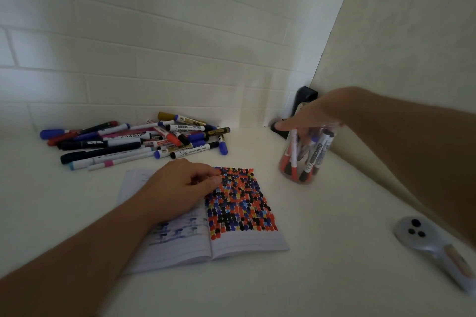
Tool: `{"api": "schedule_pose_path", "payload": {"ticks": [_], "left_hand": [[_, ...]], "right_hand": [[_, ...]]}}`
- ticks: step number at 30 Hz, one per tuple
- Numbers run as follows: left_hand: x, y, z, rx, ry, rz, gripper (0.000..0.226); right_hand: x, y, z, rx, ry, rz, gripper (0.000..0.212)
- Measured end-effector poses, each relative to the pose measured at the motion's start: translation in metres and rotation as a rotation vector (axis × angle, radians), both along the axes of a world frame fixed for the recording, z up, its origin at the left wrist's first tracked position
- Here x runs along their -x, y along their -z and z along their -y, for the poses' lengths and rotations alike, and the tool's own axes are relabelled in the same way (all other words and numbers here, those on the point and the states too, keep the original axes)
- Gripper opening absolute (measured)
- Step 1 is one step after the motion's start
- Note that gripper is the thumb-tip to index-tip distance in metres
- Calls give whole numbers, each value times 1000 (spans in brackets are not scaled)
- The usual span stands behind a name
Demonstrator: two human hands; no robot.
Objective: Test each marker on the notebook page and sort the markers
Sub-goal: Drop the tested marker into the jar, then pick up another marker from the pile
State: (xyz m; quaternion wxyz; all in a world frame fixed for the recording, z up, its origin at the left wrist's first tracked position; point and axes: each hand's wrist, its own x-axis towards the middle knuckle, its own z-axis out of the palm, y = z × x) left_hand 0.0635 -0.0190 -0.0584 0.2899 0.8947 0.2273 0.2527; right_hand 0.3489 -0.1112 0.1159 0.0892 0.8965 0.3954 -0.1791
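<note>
Right hand (306, 117), fingers extended, over the clear jar (306, 154) of upright markers at far right. Left hand (180, 185), loosely curled, pins the notebook (247, 239); loose marker pile (134, 140), axes roughly left-right, lies far left, nearer this hand.

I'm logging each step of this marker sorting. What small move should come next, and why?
Probably draw the right hand back from the clear jar and reach to the marker pile for another; its fingers look empty, and the left hand rests on the notebook.
</note>
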Motion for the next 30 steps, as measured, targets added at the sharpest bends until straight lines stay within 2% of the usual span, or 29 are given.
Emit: {"api": "schedule_pose_path", "payload": {"ticks": [3, 7, 11, 14, 16, 18, 20, 21, 23, 24, 26, 28, 30], "left_hand": [[0, 0, 0, 0, -1, 3, 31], [-1, 1, -1, 0, 10, 11, 30], [-1, 1, -1, 13, 7, 1, 30], [0, 2, -1, 35, 7, 4, 28], [1, 1, 0, 60, 8, 17, 29], [1, 1, -1, 82, -12, 42, 28], [2, 0, -1, 63, -88, 72, 24], [2, -1, -1, 45, -145, 100, 24], [2, -1, -1, 57, -268, 202, 29], [2, -2, -1, 101, -320, 269, 29], [2, -6, -3, 232, -399, 410, 29], [4, -14, -10, 371, -485, 551, 23], [12, -26, -26, 443, -588, 588, 17]], "right_hand": [[-13, -1, 12, -138, 23, 43, 77], [-22, 1, 23, -167, -66, 282, 75], [-23, -1, 31, -83, -146, 415, 100], [-18, -3, 36, -156, -138, 414, 72], [-19, -4, 40, -252, -123, 392, 64], [-16, -5, 47, -365, -94, 472, 60], [-10, 1, 55, -592, -102, 613, 51], [-2, 10, 60, -775, -136, 612, 42], [21, 37, 67, -1090, -228, 427, 23], [35, 55, 67, -1163, -258, 295, 17], [58, 96, 61, -1166, -262, 87, 17], [68, 136, 50, -1164, -210, -22, 18], [70, 164, 39, -1198, -106, -146, 16]]}}
